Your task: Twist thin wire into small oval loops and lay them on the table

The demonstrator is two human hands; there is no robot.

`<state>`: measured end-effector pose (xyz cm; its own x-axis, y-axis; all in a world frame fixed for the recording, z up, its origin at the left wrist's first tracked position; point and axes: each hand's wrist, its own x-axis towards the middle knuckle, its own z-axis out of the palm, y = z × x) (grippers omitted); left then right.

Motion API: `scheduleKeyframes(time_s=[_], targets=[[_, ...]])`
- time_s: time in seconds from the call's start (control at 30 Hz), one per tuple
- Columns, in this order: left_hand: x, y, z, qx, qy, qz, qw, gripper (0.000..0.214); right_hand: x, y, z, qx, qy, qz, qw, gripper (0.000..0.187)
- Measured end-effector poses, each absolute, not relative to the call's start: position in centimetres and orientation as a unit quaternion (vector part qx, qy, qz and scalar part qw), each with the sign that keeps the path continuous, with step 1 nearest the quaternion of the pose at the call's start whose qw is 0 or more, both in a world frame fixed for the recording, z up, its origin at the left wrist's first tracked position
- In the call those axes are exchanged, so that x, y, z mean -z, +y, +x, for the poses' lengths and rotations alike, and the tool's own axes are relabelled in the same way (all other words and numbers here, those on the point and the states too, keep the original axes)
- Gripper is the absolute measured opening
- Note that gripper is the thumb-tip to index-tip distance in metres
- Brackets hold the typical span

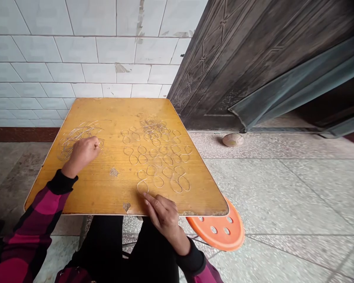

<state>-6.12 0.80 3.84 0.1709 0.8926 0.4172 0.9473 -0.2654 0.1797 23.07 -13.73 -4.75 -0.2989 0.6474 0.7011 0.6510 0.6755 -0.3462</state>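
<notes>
A yellow wooden tabletop (106,184) lies in front of me. My left hand (83,153) rests with its fingers curled on a tangled pile of thin wires (76,135) at the table's left. My right hand (162,214) lies at the near edge, fingers stretched toward a teardrop-shaped wire loop (142,186) and touching its lower end. Several more wire loops (159,157) are laid out in rows across the right half of the board, with a denser heap (153,126) at the far side.
A white tiled wall (76,51) stands behind the table. A dark carved door (253,59) is at the right. An orange plastic stool (221,232) pokes out under the table's near right corner. A small round object (233,139) lies on the stone floor.
</notes>
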Motion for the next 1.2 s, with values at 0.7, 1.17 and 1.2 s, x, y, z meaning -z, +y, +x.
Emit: scheduleKeyframes(time_s=[0.7, 1.17, 1.2], targets=[[-8.7, -0.2, -7.3, 0.66, -0.502, -0.453, -0.327, 0.012, 7.1, -11.1, 30.7, 0.04, -0.729, -0.661, 0.173, 0.119], [-5.4, -1.1, -5.6, 0.618, -0.467, -0.473, -0.42, 0.011, 3.8, 6.9, 23.3, -0.084, -0.717, -0.676, 0.148, 0.112], [-5.3, -1.1, -5.5, 0.615, -0.465, -0.477, -0.422, 0.011, 3.5, 8.1, 23.0, -0.078, -0.722, -0.668, 0.162, 0.11]])
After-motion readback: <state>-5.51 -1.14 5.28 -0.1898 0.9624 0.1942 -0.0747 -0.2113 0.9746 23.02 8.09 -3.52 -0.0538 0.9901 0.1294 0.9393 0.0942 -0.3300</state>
